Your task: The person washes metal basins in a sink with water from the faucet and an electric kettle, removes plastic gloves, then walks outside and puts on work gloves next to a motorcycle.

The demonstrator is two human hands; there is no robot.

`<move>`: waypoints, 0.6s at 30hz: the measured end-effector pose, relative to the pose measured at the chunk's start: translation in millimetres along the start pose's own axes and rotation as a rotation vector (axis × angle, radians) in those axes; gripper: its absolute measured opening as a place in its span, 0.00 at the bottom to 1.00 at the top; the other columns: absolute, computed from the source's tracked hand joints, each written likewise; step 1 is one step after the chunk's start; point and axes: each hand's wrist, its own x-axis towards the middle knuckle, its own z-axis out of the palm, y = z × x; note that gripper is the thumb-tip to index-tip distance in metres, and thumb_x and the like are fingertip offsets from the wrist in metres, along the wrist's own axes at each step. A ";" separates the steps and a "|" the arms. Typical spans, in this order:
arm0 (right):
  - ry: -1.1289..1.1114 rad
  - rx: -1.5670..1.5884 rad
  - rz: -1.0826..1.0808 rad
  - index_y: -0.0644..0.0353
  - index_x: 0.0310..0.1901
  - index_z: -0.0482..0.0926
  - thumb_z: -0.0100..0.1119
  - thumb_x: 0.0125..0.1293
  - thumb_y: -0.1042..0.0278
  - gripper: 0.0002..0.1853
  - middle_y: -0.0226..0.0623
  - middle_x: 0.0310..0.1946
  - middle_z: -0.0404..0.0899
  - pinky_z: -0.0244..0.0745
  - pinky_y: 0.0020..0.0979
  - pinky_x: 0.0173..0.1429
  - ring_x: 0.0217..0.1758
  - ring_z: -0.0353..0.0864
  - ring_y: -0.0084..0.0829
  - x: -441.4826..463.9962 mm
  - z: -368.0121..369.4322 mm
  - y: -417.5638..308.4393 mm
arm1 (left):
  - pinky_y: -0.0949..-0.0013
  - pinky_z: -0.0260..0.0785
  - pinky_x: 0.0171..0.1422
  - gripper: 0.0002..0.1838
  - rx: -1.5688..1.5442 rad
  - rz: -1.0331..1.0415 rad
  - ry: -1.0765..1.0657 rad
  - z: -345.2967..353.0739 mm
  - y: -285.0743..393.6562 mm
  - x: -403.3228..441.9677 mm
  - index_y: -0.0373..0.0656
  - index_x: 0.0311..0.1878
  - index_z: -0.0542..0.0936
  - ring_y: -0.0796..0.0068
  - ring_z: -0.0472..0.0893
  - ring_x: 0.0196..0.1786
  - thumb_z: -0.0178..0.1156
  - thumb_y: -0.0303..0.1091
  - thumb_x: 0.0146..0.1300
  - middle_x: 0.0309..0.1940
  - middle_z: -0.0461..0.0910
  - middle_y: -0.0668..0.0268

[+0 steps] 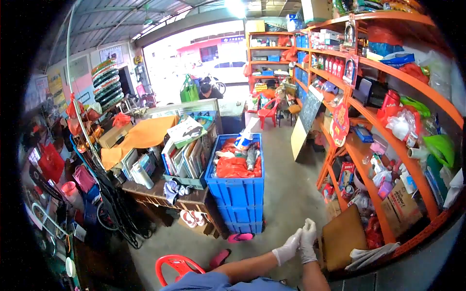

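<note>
My left hand [289, 247] and my right hand [308, 237] each wear a thin white glove. They meet in front of me at the lower right, above the grey floor. The left fingers are closed and press against the right glove around its thumb side; whether they pinch the glove material is too small to tell. On my right hand the fingers are bent and held together, pointing up and away. Nothing else shows between the hands. A brown board-like seat [343, 237] is nearest to the right hand, with a grey cloth [371, 256] at its edge.
Stacked blue crates [235, 194] holding red bags stand ahead beside a wooden desk [150, 193] with books. Orange shelves [361, 160] full of goods line the right side. A red plastic chair [177, 264] and pink slippers [240, 237] are on the floor.
</note>
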 end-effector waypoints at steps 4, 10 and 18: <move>-0.194 1.352 0.524 0.67 0.50 0.71 0.44 0.65 0.68 0.15 0.43 0.49 0.73 0.67 0.34 0.57 0.51 0.72 0.38 -1.0 2.8 -6.7 | 0.65 0.64 0.59 0.24 -0.232 0.178 -0.167 -3.4 12.0 5.6 0.42 0.54 0.70 0.66 0.72 0.52 0.41 0.51 0.67 0.51 0.73 0.61; -0.246 0.227 -0.041 0.64 0.53 0.70 0.41 0.66 0.70 0.16 0.40 0.55 0.68 0.55 0.36 0.67 0.60 0.64 0.36 -33.9 7.2 -53.7 | 0.68 0.60 0.62 0.23 -0.809 -0.130 -0.405 4.3 34.0 -2.9 0.40 0.56 0.68 0.70 0.70 0.55 0.43 0.49 0.68 0.51 0.71 0.63; -0.877 1.470 0.521 0.65 0.52 0.71 0.40 0.67 0.48 0.26 0.49 0.50 0.74 0.61 0.37 0.65 0.55 0.71 0.41 42.9 -52.1 31.2 | 0.68 0.54 0.68 0.29 -1.077 -0.396 -0.692 22.8 41.8 -24.9 0.40 0.65 0.57 0.71 0.62 0.65 0.40 0.49 0.69 0.64 0.60 0.64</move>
